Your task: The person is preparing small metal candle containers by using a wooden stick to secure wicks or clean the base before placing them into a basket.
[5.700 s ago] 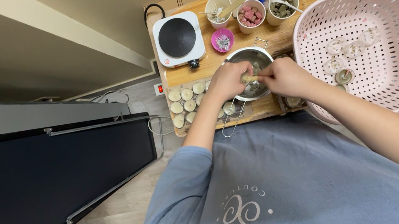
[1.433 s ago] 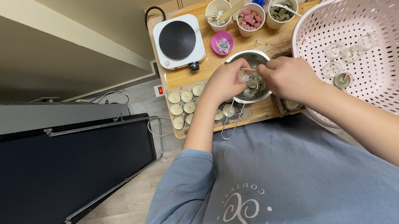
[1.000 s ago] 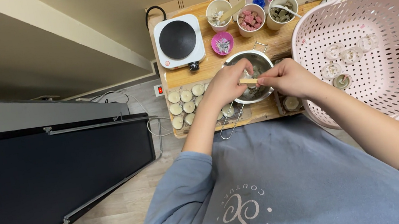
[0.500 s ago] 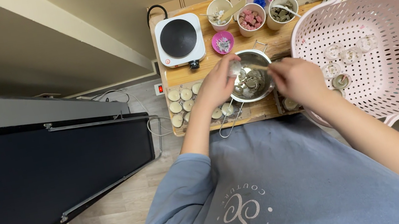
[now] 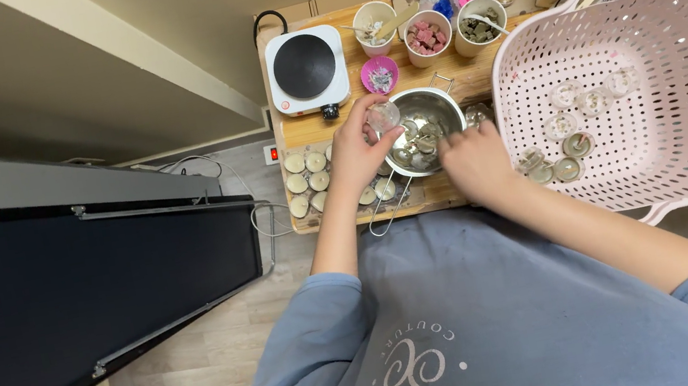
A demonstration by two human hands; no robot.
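Cup (image 5: 384,115), small and clear, sits pinched in the left hand (image 5: 358,151) fingers above the steel bowl (image 5: 425,127) on the tabletop (image 5: 438,82). Right hand (image 5: 475,162) rests at the bowl's edge, fingers curled; its grip cannot be told. Hot plate (image 5: 306,68), 3 filled cups (image 5: 428,37) and pink basket (image 5: 646,196) crowd around.

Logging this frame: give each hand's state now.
Left hand: closed on a small clear cup over the metal pot.
Right hand: at the pot's rim; grip cannot be told.

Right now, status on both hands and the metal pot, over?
Left hand holds a small clear cup at the metal pot rim. Right hand reaches into the pot. Pink basket close on the right.
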